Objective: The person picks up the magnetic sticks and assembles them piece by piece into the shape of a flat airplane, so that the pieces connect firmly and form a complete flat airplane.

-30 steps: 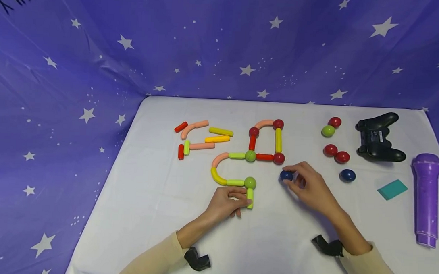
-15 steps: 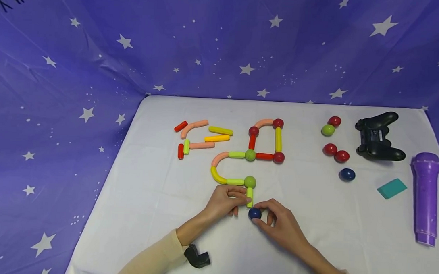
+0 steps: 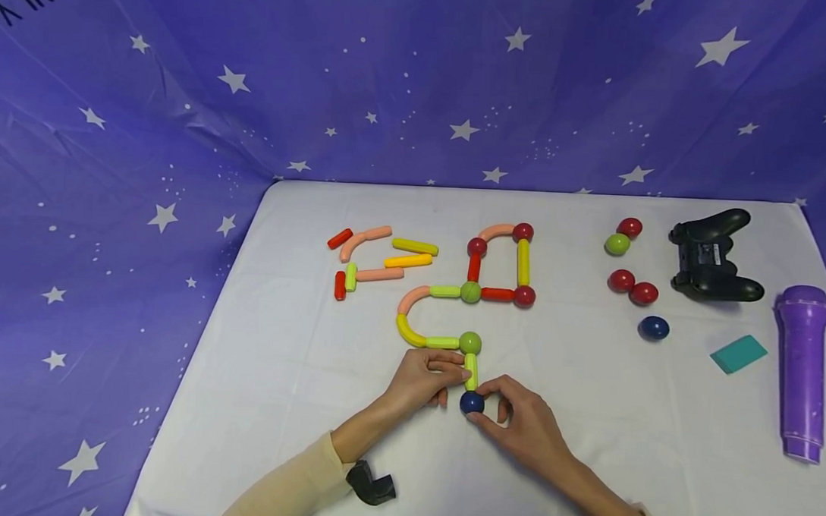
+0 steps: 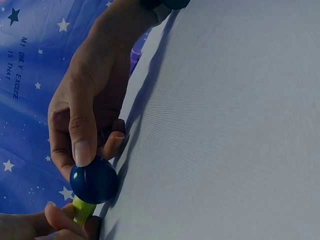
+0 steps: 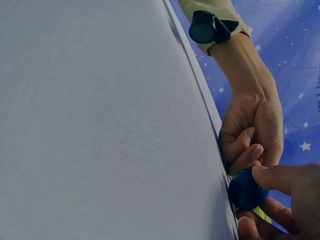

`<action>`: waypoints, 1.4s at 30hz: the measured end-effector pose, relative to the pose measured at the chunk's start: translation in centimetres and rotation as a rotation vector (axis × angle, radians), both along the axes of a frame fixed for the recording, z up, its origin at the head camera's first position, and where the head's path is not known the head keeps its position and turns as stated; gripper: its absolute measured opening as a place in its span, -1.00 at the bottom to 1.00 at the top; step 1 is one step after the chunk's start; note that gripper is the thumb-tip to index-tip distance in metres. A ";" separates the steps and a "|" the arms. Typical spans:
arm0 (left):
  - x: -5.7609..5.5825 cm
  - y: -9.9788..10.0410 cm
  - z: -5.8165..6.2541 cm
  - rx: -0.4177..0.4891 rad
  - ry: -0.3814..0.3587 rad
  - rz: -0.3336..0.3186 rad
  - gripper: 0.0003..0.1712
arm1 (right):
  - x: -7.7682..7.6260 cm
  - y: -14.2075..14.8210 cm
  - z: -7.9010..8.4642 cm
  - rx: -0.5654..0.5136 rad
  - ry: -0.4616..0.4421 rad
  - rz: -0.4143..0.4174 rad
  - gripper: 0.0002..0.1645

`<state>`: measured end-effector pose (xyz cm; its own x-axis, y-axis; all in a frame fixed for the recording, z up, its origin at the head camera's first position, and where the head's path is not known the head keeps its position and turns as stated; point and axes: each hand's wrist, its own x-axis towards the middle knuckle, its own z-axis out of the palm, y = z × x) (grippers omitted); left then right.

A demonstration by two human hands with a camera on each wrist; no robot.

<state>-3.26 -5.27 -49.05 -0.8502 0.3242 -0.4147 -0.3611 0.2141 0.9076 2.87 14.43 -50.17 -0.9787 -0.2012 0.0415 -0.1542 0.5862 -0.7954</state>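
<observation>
Between thumb and fingers, my left hand (image 3: 422, 378) pinches a short lime-green rod (image 3: 471, 372). The rod's far end meets a green ball (image 3: 471, 343), and its near end touches a dark blue ball (image 3: 472, 402). My right hand (image 3: 526, 423) grips that blue ball from the right side. In the left wrist view the blue ball (image 4: 94, 181) sits against the end of the green rod (image 4: 83, 210), the right thumb on it. From the green ball, rods and curved pieces run on to a closed frame with red balls (image 3: 524, 296) at its corners.
Loose rods and curved pieces (image 3: 380, 275) lie at the back left. Several red balls (image 3: 621, 280), a green ball (image 3: 618, 244) and another blue ball (image 3: 654, 328) rest to the right. Beyond them are a black game controller (image 3: 710, 257), a teal block (image 3: 739, 354) and a purple tube (image 3: 803, 370).
My right hand has carried the blue ball left and nearer to me, up against the rod's near end. The left hand has stayed at the rod.
</observation>
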 end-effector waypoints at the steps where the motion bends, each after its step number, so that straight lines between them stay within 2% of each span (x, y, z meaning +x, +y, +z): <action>1: 0.0 0.0 0.2 -0.004 -0.001 -0.001 -0.64 | 0.0 0.0 0.0 -0.001 -0.003 0.000 -0.53; 5: 0.0 0.0 0.4 0.001 -0.013 0.001 -0.64 | 0.0 0.0 0.1 0.004 -0.019 -0.002 -0.52; 10: 0.1 -0.1 -0.1 0.019 -0.010 0.001 -0.64 | -0.1 -0.1 0.2 0.014 -0.025 0.002 -0.49; 26: 0.3 -0.4 -0.4 0.039 0.003 -0.016 -0.65 | -0.3 0.0 0.1 0.020 -0.007 0.087 -0.53; 32: 0.2 -0.7 -0.4 0.004 0.040 -0.042 -0.69 | -0.3 -0.1 0.1 0.035 -0.003 0.084 -0.54; 38: 0.1 -0.9 -0.4 0.000 0.036 -0.060 -0.71 | -0.4 -0.1 0.2 0.037 -0.014 0.087 -0.57; 42: 0.2 -0.9 -0.4 0.002 0.041 -0.059 -0.71 | -1.1 0.5 0.6 0.027 0.004 0.101 -0.60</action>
<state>-3.07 -6.17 -49.46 -0.8458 0.3751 -0.3793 -0.3107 0.2316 0.9219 1.82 14.89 -49.56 -0.9530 -0.3004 0.0388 -0.2172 0.5886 -0.7787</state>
